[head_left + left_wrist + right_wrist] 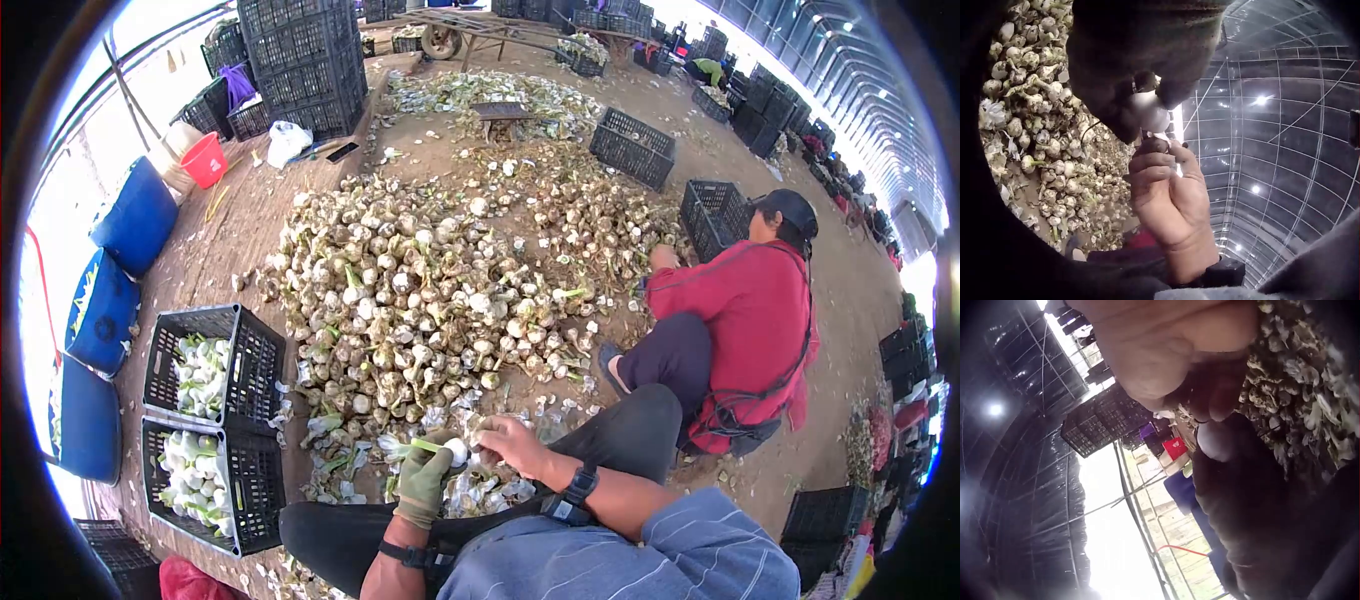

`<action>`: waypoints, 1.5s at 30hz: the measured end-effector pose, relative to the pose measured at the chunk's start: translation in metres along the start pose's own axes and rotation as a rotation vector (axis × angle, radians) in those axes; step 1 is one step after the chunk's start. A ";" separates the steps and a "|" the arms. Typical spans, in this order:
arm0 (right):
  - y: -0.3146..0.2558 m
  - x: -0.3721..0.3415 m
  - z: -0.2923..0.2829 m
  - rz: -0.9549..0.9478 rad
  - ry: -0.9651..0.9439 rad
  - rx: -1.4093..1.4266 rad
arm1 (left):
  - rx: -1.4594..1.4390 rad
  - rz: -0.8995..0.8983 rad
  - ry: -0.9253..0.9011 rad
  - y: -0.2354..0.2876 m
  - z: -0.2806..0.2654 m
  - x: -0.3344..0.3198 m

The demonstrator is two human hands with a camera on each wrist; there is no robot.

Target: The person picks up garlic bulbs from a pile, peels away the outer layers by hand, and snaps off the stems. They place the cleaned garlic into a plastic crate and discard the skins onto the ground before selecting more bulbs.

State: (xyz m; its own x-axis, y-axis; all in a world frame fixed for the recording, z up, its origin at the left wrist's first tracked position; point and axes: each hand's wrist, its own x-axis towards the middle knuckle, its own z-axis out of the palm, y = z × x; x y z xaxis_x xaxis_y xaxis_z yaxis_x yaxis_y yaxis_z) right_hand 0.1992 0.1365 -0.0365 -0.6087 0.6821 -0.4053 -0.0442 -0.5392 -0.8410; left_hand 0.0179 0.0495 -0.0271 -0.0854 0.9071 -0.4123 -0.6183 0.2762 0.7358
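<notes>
In the head view my left hand (421, 487), in a grey-green glove, grips a peeled white garlic bulb (457, 452) with its green stem (425, 444) pointing left. My bare right hand (515, 445) is on the other side of the bulb, fingertips right at it. Seen from the left wrist, the right thumb and curled fingers (1150, 161) pinch a pale flap of garlic skin (1161, 135) at the bulb's end. The gloved hand (1241, 500) is dark in the right wrist view, with part of the bulb (1216, 440) showing. Loose peelings (480, 490) lie below both hands.
A large heap of unpeeled garlic (400, 300) spreads ahead. Two black crates (235, 480) of white garlic stand at left, near blue tubs (88, 420). A person in red (735, 320) crouches at right beside an open black crate (712, 215).
</notes>
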 end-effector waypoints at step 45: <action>0.019 0.033 -0.006 -0.156 0.181 -0.809 | -0.030 0.175 0.048 -0.013 -0.026 0.003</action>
State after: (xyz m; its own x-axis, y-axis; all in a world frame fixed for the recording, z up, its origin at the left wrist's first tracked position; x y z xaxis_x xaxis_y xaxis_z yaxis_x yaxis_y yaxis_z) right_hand 0.1831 0.1511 -0.0680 -0.5035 0.8251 -0.2563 0.5060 0.0412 -0.8616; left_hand 0.0059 0.0401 -0.0517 -0.2309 0.9239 -0.3051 -0.6140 0.1049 0.7823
